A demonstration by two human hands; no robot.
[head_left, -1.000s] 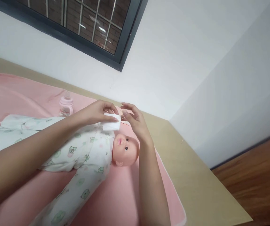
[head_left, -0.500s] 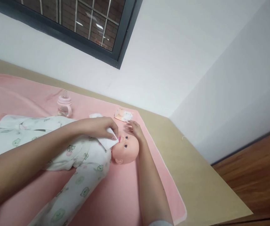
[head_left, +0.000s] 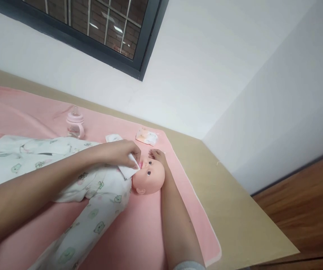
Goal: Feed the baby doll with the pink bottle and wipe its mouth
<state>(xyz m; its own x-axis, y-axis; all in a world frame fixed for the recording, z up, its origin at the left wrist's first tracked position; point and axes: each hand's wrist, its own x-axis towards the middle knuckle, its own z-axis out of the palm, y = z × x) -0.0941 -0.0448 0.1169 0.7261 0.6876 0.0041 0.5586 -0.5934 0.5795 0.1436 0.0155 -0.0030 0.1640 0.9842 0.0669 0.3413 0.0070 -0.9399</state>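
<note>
A baby doll (head_left: 149,178) in a white patterned outfit (head_left: 109,189) lies on its back on a pink mat (head_left: 144,225), its bald head to the right. My left hand (head_left: 123,153) reaches across the doll's chest, fingers pinched on a white wipe (head_left: 127,170). A corner of that wipe is at the doll's mouth. My right hand (head_left: 158,155) rests beside the far side of the doll's head, holding nothing, its fingers loosely bent and apart; the head hides part of it. Just beyond this hand lies a small white and orange packet (head_left: 147,137).
A pink baby bottle (head_left: 75,123) with a handle stands on the mat behind the doll. The mat covers part of a beige tabletop (head_left: 215,195) that meets a white wall (head_left: 195,75). Above is a dark-framed window (head_left: 139,71); wood panelling (head_left: 308,202) is at right.
My right hand has drawn back from the packet, closer to the doll's head, with its fingers more bent. My left hand stays at the doll's mouth with the wipe.
</note>
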